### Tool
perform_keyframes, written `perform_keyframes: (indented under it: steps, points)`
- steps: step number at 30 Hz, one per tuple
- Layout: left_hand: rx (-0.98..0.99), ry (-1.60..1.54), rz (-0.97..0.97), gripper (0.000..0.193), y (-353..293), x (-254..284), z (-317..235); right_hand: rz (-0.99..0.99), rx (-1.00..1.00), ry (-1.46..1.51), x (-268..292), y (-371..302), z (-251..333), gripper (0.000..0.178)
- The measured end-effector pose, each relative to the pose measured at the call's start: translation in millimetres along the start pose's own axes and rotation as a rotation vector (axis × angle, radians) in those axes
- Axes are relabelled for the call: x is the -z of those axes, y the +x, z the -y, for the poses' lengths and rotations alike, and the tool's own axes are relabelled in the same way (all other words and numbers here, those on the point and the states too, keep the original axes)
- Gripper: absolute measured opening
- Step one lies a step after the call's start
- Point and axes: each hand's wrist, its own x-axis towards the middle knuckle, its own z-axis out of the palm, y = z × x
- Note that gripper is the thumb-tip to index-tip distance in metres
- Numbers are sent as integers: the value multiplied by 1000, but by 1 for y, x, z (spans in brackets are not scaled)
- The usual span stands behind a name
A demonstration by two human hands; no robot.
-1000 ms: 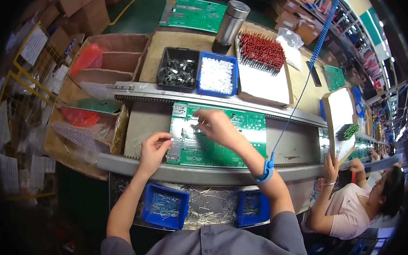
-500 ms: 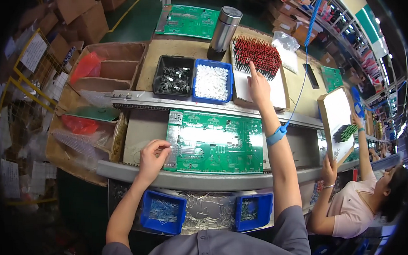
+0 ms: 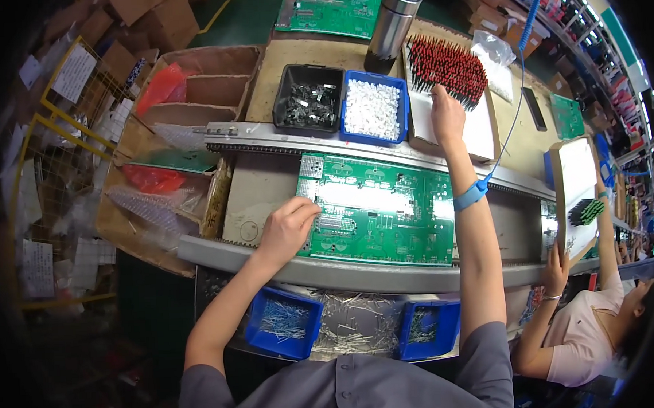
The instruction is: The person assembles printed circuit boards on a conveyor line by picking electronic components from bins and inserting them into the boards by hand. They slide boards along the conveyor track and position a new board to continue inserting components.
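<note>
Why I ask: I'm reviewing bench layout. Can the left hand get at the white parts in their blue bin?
Probably yes: the white parts sit uncovered, though the left hand must reach over the green board and metal rail.

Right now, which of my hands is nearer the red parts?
Your right hand, at the near edge of the red parts; the left hand is well left, by the green board.

1. Own hands [image 3: 291, 224]: two.
2. Green circuit boards [image 3: 409, 237]: at least three.
3. Blue bins [image 3: 404, 119] in full view: three.
4. Black bin [image 3: 284, 96]: one.
5. Steel flask [image 3: 396, 27]: one.
6. Red-tipped parts [image 3: 449, 67]: too many to tell.
7. Co-worker [image 3: 575, 339] nearby: one.
</note>
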Motion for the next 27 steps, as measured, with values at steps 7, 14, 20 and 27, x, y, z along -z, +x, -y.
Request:
perform_keyframes:
  steps: [7, 14, 20, 27]
  points:
    - [-54, 75, 3, 12, 1, -3, -1, -20, -63, 84, 3, -6, -6, 5]
    - [-53, 122, -7, 12, 4, -6, -4, -59, -179, 472, 37, -34, -7, 9]
    - [-37, 121, -16, 11, 5, -6, -4, 13, -324, 701, 95, -67, -7, 10]
    - [65, 62, 53, 9, 12, -3, -3, 46, -370, 612, 133, -115, -26, 9]
